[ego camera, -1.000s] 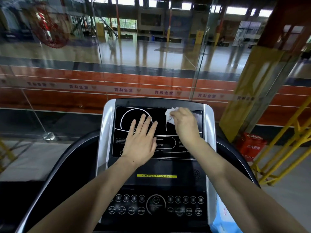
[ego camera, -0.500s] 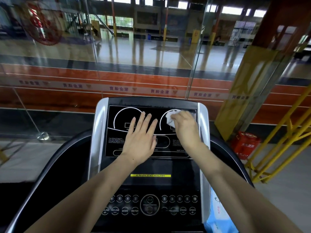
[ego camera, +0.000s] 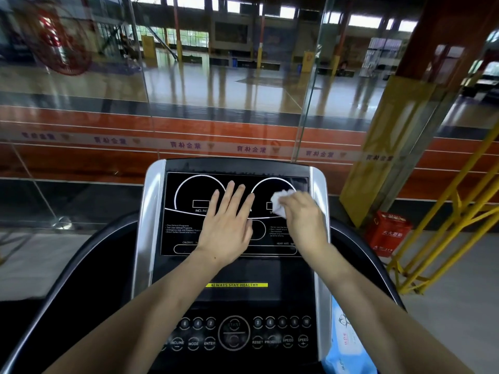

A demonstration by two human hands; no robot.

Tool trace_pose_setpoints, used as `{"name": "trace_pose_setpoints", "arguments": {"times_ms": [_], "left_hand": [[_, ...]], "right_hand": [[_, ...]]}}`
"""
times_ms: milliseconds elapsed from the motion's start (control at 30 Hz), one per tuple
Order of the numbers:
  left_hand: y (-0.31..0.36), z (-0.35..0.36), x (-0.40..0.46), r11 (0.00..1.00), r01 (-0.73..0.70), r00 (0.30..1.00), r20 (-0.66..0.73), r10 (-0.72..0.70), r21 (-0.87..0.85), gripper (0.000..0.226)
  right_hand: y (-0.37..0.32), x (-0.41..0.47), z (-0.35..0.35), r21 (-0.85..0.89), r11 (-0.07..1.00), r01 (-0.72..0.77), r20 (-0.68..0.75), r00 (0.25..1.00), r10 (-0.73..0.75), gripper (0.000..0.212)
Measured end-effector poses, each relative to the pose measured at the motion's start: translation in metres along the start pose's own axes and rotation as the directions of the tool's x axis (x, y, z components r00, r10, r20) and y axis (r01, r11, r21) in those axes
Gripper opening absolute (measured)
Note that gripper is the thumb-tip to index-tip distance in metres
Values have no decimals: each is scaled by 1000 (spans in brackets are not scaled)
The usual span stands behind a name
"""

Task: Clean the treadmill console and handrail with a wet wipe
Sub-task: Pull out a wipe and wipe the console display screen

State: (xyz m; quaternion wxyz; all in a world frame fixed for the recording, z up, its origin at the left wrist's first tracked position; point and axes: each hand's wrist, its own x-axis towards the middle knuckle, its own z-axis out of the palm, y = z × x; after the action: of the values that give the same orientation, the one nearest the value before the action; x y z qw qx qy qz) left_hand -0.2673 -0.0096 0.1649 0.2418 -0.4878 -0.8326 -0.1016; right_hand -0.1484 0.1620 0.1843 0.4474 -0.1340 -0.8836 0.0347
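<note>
wet wipe [ego camera: 279,202] on console [ego camera: 186,268] | right hand [ego camera: 303,220] grips it | left hand [ego camera: 228,228] flat, fingers straight

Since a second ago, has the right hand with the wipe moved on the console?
Yes. The right hand, holding the wet wipe, has slid right and down on the console: from between the two dial circles onto the right circle. The left hand stays flat.

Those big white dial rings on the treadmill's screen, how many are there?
2. The left ring sits above the word INCLINE, partly under the flat left hand. The right ring is being rubbed with the wet wipe by the right hand.
</note>
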Motion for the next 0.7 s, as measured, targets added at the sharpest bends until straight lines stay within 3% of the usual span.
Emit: {"name": "trace_pose_setpoints", "arguments": {"times_ms": [167, 333, 433, 567, 633, 700], "left_hand": [[4, 2, 0, 1000, -11, 1000, -3, 11, 9, 64], [10, -3, 7, 999, -30, 1000, -2, 30, 12, 66], [10, -3, 8, 1000, -28, 1000, -7, 28, 7, 66], [9, 2, 5, 1000, -20, 1000, -3, 20, -4, 65], [7, 3, 5, 1000, -21, 1000, 0, 21, 2, 65], [8, 1, 9, 1000, -29, 1000, 0, 29, 8, 65]], "right_hand": [[12, -28, 0, 15, 999, 50, 111, 993, -51, 27], [29, 50, -2, -51, 998, -35, 68, 997, 39, 23], [27, 23, -5, -32, 998, -53, 59, 997, 55, 19], [26, -38, -11, 39, 999, 32, 145, 989, -38, 26], [32, -26, -11, 4, 999, 36, 144, 989, -36, 35], [35, 9, -12, -9, 1000, -13, 105, 994, 14, 31]]}}
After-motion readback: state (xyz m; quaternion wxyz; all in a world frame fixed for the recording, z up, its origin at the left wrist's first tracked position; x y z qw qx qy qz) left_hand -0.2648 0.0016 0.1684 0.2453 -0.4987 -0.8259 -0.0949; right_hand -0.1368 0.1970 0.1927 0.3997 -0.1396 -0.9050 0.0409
